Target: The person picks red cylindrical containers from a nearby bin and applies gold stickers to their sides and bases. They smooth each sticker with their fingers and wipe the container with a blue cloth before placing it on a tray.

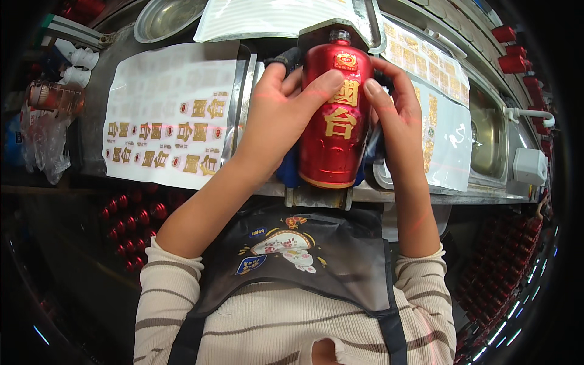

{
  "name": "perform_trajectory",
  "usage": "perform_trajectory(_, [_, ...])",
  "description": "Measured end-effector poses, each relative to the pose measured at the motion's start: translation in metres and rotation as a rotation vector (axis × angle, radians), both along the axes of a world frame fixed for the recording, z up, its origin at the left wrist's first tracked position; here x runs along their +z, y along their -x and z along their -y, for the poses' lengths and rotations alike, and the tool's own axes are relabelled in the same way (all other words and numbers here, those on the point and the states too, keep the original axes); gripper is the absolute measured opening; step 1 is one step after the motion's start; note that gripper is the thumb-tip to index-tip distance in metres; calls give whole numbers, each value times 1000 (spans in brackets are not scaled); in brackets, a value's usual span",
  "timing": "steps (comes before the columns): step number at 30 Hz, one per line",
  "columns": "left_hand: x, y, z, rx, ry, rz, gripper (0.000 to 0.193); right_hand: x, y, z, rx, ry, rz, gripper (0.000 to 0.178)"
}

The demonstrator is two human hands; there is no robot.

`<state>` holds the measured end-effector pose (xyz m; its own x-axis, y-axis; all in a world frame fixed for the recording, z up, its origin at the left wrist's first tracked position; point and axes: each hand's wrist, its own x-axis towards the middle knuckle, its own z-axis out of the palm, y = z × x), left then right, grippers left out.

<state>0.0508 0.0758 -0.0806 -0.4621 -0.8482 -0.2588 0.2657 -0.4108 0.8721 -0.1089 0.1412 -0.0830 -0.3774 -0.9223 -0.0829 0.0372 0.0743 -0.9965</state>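
A glossy red bottle (331, 157) with a dark cap and gold lettering decals lies in front of me, its neck pointing away. My left hand (285, 97) is against its left side, the thumb pressing on the front beside the upper large gold character. On the other side my right hand (395, 100) curves round the shoulder, its thumb near the right edge of the same decal. Some fingertips of both hands are hidden behind the bottle. Under it shows a blue padded support (291, 173) on a metal bracket (319, 198).
To the left lies a white decal sheet (143, 85) with gold characters; more decal sheets (450, 146) lie on the right. A metal bowl (159, 24) stands at the back left. A sink (490, 131) with a white tap (532, 115) is far right. Many red bottles (499, 267) stand below.
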Motion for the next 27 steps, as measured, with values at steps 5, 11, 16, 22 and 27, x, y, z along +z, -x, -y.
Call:
perform_trajectory(5, [-18, -25, -27, -43, 68, 0, 47, -1, -16, -37, 33, -52, 216, 57])
perform_trajectory(11, [-18, -26, -26, -78, 49, 2, 47, -6, -13, -39, 70, -42, 107, 59])
perform_trajectory(16, [-21, -26, -26, -55, 70, 13, 45, -5, -14, -36, 54, -27, 206, 56])
perform_trajectory(22, [-20, -26, -25, -77, 78, 4, 45, 0, -19, -32, 32, -89, 116, 55])
perform_trajectory(27, [-18, -26, -25, -70, 88, 31, 45, -5, -18, -32, -9, -53, 127, 49])
